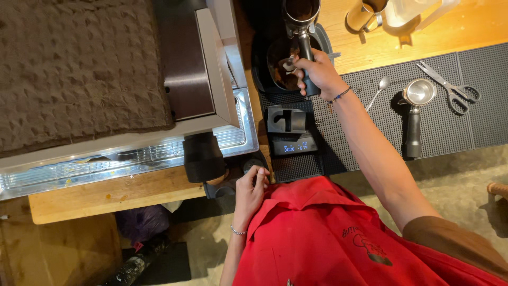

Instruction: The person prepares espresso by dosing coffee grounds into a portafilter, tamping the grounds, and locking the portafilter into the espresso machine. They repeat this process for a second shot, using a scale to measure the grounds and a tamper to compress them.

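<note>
My right hand [317, 74] grips the black handle of a portafilter [301, 16], holding it out over a round dark bin [280, 66] at the back of the counter. The metal basket at its far end looks dark inside. My left hand [250, 188] rests at the counter's front edge against my red apron [328, 238], fingers loosely curled with nothing in them. A small black digital scale [296, 145] with a lit display sits between both hands, and a black holder [286, 119] stands just behind it.
An espresso machine [201, 79] with a steel drip tray [132, 159] fills the left, a brown cloth [79, 69] on top. On the black rubber mat [465, 106] lie a second portafilter [415, 106], a spoon [378, 90] and scissors [450, 87]. Metal pitchers [365, 13] stand at the back.
</note>
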